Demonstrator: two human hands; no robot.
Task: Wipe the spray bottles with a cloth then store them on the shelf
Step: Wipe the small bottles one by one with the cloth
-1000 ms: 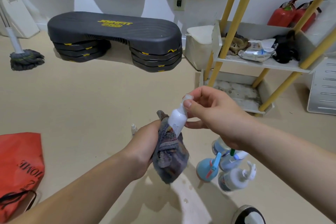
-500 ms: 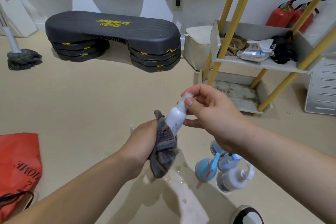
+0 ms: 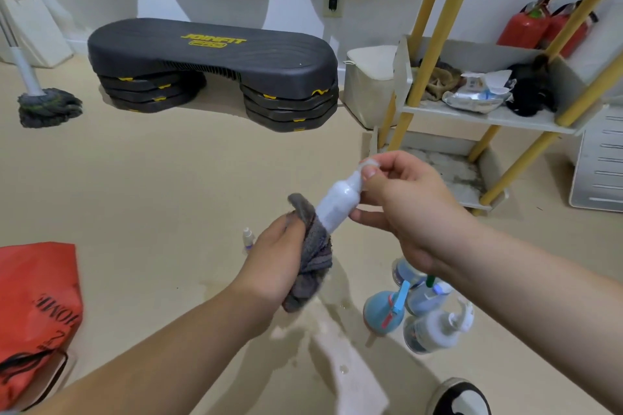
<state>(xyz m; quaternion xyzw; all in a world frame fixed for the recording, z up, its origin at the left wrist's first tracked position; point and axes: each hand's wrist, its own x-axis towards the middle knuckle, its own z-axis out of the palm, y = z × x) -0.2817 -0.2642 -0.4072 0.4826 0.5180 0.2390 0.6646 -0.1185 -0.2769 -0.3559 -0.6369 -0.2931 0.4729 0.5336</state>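
Observation:
My right hand (image 3: 408,212) pinches the cap end of a small white spray bottle (image 3: 338,200), held tilted above the floor. My left hand (image 3: 276,256) grips a grey cloth (image 3: 312,263) wrapped around the bottle's lower end. Below my right forearm several more spray bottles stand on the floor, among them a blue one (image 3: 382,312) and a clear one with a white trigger (image 3: 435,330). A tiny white bottle (image 3: 248,237) stands left of my left hand. The shelf (image 3: 485,116) with yellow poles is at the right, behind my hands.
A black step platform (image 3: 215,67) sits against the back wall. A mop head (image 3: 49,106) lies far left, a red bag (image 3: 37,310) at the lower left. Rags and packets fill the shelf's upper tier; red extinguishers (image 3: 539,27) stand behind it. The floor under my hands is wet.
The cloth has slid lower on the bottle, baring more of its white body. Both hands stay in about the same place.

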